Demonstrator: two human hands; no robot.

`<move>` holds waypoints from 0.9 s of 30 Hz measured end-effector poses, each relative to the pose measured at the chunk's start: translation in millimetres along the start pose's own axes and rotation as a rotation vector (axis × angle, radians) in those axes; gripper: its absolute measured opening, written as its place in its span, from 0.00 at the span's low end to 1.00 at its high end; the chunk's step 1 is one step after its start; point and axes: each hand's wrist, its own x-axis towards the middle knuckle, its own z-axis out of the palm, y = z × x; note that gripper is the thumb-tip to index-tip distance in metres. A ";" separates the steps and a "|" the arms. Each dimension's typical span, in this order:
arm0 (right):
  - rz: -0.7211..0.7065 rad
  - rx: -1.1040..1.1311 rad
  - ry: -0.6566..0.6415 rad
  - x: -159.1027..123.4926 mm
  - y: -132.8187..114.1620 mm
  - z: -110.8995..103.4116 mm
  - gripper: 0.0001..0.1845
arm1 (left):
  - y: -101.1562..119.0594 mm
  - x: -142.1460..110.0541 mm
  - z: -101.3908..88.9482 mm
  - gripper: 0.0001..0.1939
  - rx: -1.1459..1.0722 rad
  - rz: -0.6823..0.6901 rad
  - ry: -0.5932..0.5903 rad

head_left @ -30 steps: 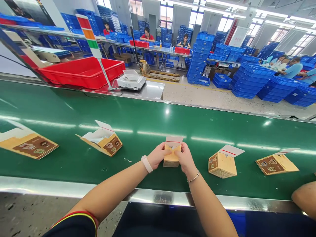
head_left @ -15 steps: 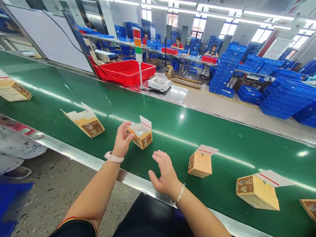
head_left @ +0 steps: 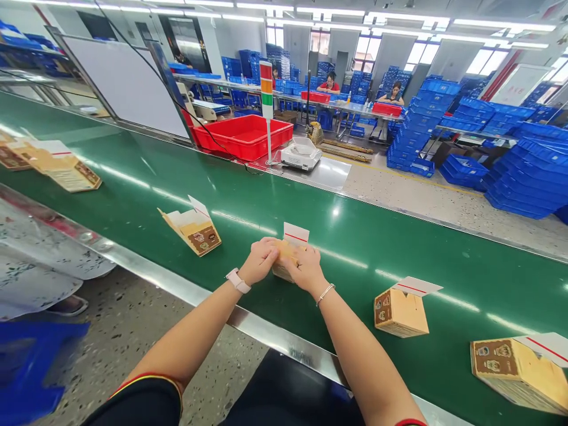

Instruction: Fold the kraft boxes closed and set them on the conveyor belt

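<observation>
On the green conveyor belt (head_left: 248, 296), a small tan-and-brown cardboard box (head_left: 283, 272) sits between my two hands. Its white top flap with a red stripe stands up at the back. My left hand (head_left: 258, 261) grips the box's left side, its thumb over the top. From the right, my right hand (head_left: 307, 269) presses on the top and the right side. My fingers cover most of the box, so its contents cannot be seen. To the left stands an open box (head_left: 202, 236) with raised flaps. A box with its tan top folded down (head_left: 402, 313) stands to the right.
Another box (head_left: 517, 370) is at the far right, and several lie at the far left (head_left: 73, 174). Beyond the belt are a red bin (head_left: 244, 139), a signal light (head_left: 267, 92) and a white scale (head_left: 302, 155). A person's patterned clothing (head_left: 48, 254) shows at left.
Both hands have come together on the box. Its near panel is now folded over the top, where the inside showed before. The view has shifted, and the boxes appear further apart.
</observation>
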 end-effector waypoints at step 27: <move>0.667 0.842 0.539 -26.7 28.8 -18.0 0.20 | 62.6 40.0 44.0 0.23 -0.778 -0.842 -0.339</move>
